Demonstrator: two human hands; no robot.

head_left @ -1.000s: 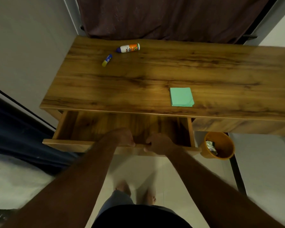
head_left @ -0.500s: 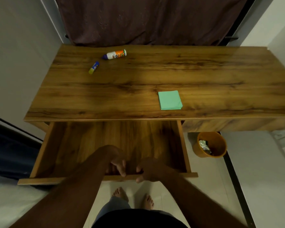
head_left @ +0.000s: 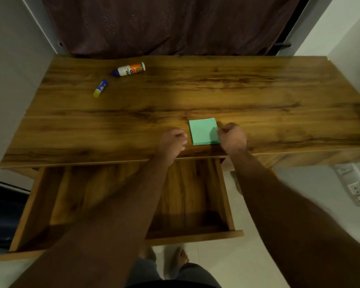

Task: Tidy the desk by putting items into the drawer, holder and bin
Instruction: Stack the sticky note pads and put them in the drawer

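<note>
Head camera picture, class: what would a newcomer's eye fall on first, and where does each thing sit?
The bright green pad of sticky notes stands out near the front edge of the wooden desk, with the left hand and right hand closing in on either side. Below them the drawer gapes wide open. Far back left lie a white and orange glue bottle and a small blue and yellow glue stick.

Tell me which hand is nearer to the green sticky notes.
Right. The right hand touches the green sticky notes at their right edge; the left hand sits just off their left edge, apart.
</note>
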